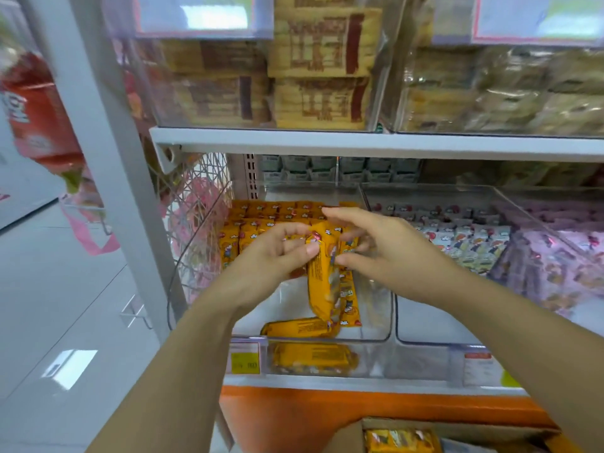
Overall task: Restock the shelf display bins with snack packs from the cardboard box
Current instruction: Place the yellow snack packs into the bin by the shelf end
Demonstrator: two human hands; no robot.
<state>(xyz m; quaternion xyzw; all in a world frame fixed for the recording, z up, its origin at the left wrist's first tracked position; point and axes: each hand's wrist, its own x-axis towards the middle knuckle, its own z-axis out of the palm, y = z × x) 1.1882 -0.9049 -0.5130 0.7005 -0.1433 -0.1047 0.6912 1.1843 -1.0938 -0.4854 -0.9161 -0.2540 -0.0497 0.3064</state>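
Over the clear plastic display bin (pixel 379 322) at the left of the lower shelf, our left hand (pixel 277 256) pinches the top end of an upright yellow foil snack pack (pixel 322 279) between thumb and curled fingertips. Our right hand (pixel 385 246) sits at the pack's other side, fingers spread and half bent, thumb against the wrapper; we cannot tell whether it grips or only steadies. The wrapper shows small cartoon figures and dark print, too blurred to read.

More yellow packs stand in rows (pixel 261 220) at the back of the bin, and one lies flat at the front (pixel 300 326). Below the bin a yellow price tag (pixel 245 360) seems to carry digits, smeared beyond reading.

At the bottom edge, the brown cardboard box (pixel 457 426) holds further yellow packs (pixel 400 441).

Right of our bin are white cartoon-printed packs (pixel 470 240), then pink ones (pixel 562 266). Tan-and-brown packets (pixel 323 60) fill the bin above. A white metal upright (pixel 108 158) stands at the left, and beyond it hangs a red bag (pixel 36 116) with illegible white lettering.
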